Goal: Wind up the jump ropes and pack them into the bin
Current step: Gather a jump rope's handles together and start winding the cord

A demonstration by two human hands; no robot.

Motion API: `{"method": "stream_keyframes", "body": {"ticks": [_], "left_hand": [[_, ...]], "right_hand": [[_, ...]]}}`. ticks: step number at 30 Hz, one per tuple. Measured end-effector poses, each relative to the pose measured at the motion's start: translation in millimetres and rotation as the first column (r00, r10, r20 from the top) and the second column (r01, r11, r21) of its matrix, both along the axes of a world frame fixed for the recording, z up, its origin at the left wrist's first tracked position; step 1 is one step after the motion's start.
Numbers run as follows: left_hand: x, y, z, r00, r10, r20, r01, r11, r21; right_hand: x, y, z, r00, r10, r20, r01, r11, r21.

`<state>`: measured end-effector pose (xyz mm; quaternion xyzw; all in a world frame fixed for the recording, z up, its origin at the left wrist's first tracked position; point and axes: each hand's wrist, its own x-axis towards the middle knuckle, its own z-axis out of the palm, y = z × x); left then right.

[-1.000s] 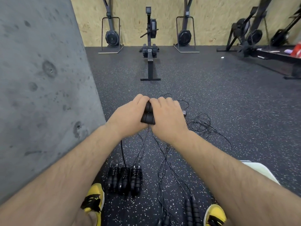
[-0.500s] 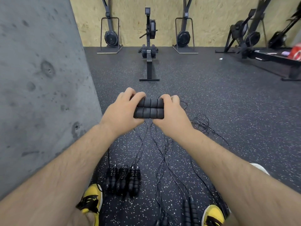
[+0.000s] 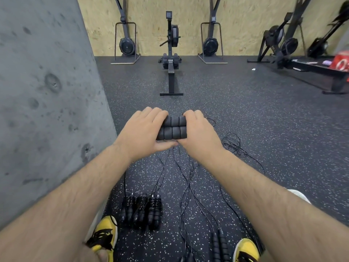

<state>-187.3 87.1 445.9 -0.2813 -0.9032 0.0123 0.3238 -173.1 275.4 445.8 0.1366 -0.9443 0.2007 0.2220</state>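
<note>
Head view: your left hand (image 3: 142, 132) and right hand (image 3: 198, 133) both curled around the paired foam handles (image 3: 172, 129), black cords (image 3: 187, 178) trailing to the floor (image 3: 245, 120).

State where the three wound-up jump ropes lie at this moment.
In the head view, the three wound-up jump ropes lie side by side on the floor, low and left of centre, just beyond the left yellow shoe, near the concrete wall.

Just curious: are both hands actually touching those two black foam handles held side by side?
Touching. The head view shows the left hand and right hand each curled round an end of the foam handles.
</note>
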Motion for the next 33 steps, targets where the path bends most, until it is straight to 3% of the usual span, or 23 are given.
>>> {"method": "stream_keyframes", "body": {"ticks": [3,6,10,12,14,17,19,22,25,28,33], "left_hand": [[-1,-4,-3,0.997,-0.060,0.053,0.064,0.996,-0.067],[-1,-6,-6,0.994,-0.093,0.054,0.094,0.996,-0.009],[5,-8,0,0.998,-0.060,-0.013,0.060,0.997,0.056],[8,-11,4,0.999,-0.031,-0.032,0.034,0.995,0.098],[10,-15,9,1.000,0.003,-0.009,-0.001,0.990,0.140],[13,-19,15,0.999,0.043,0.023,-0.047,0.976,0.212],[15,-20,17,0.998,0.055,0.031,-0.061,0.968,0.245],[19,-24,20,0.997,0.042,0.059,-0.056,0.964,0.258],[22,-29,23,0.995,0.017,0.097,-0.043,0.964,0.264],[25,-37,24,0.993,-0.006,0.116,-0.028,0.955,0.296],[28,-55,23,0.997,-0.049,0.066,0.026,0.951,0.308]], "right_hand": [[1,1,1,1.000,0.022,0.000,-0.022,0.999,0.046],[6,1,2,0.999,0.039,-0.016,-0.039,0.999,0.005],[16,-1,11,0.996,0.090,-0.008,-0.087,0.936,-0.342],[15,-1,10,0.988,0.132,0.077,-0.065,0.817,-0.573],[9,-8,1,0.967,0.183,0.178,-0.005,0.710,-0.704],[1,-28,-15,0.915,0.236,0.329,0.001,0.812,-0.584],[4,-49,-20,0.827,0.363,0.429,-0.098,0.845,-0.525],[14,-90,-23,0.730,0.559,0.393,-0.252,0.755,-0.606],[22,-121,-22,0.747,0.577,0.330,-0.273,0.718,-0.640],[28,-134,-13,0.754,0.560,0.344,-0.285,0.750,-0.597],[24,-130,-15,0.685,0.536,0.493,-0.273,0.817,-0.508]]}}
